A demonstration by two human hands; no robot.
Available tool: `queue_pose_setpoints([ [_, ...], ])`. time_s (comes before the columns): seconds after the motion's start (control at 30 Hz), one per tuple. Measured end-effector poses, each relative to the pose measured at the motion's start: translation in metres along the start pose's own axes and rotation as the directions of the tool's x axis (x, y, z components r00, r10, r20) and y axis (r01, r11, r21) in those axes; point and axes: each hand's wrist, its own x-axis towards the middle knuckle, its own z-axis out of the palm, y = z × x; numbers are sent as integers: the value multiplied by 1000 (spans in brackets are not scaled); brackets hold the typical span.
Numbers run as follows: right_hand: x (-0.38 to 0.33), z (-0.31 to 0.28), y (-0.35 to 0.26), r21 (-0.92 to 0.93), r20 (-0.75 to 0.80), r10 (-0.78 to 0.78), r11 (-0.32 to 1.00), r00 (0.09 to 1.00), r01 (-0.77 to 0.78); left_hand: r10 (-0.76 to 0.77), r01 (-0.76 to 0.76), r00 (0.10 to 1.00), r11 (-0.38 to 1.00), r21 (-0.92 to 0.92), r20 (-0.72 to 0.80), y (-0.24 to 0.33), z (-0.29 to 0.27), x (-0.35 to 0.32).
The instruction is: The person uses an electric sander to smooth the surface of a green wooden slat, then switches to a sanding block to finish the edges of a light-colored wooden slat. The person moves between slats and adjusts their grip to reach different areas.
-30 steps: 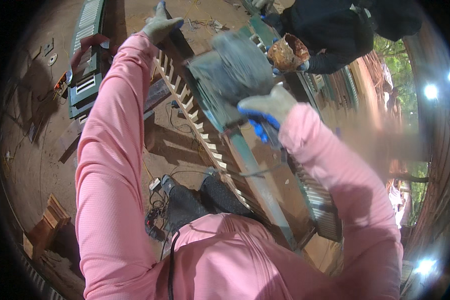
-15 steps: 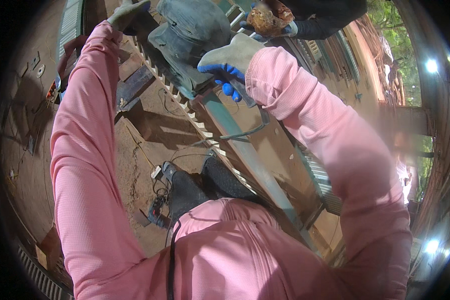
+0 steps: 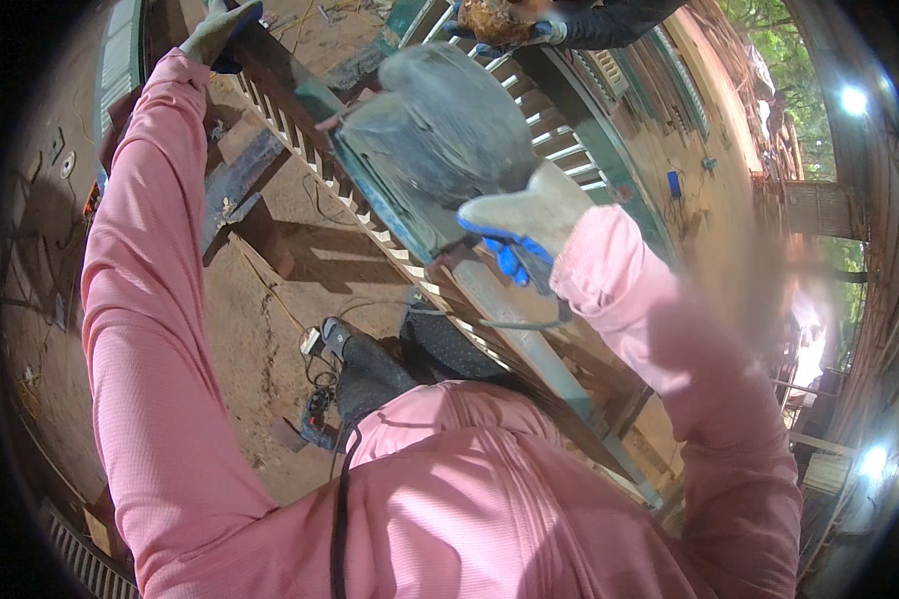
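The left hand [image 3: 220,30] is cut off by the top edge. The right hand [image 3: 524,225] hides its fingers behind a blurred grey sack [image 3: 440,130].

– how was the light?
– warm and fairly bright in the middle. daylight came from the upper right past green foliage [image 3: 769,15], and small lamps [image 3: 853,99] flared white along the right rim.
– shadows?
– hard dark ones lay on the dirt floor [image 3: 270,329] under the slatted frame [image 3: 300,140].
– sharpness?
– the pink sleeve [image 3: 140,329] was crisp; a smeared patch blurred the right side, straight rails bent toward the rim, and the corners were black.
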Motion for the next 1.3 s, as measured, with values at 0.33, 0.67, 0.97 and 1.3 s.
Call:
queue_pose_setpoints([
  [0.33,-53,-9,87,179,-138,-76,979,987,100,129,-128,992,991,33,-17,-7,17,1],
  [0.67,28,13,-41,21,45,-97,995,994,97,25,-27,999,997,-67,-26,-4,-12,-13],
  [0.97,32,12,-50,-14,90,-195,980,977,197,20,-23,999,993,113,26,-44,-44,60],
  [1.3,-91,4,142,205,-201,-229,941,952,270,89,-91,996,974,208,22,-21,-15,28],
])
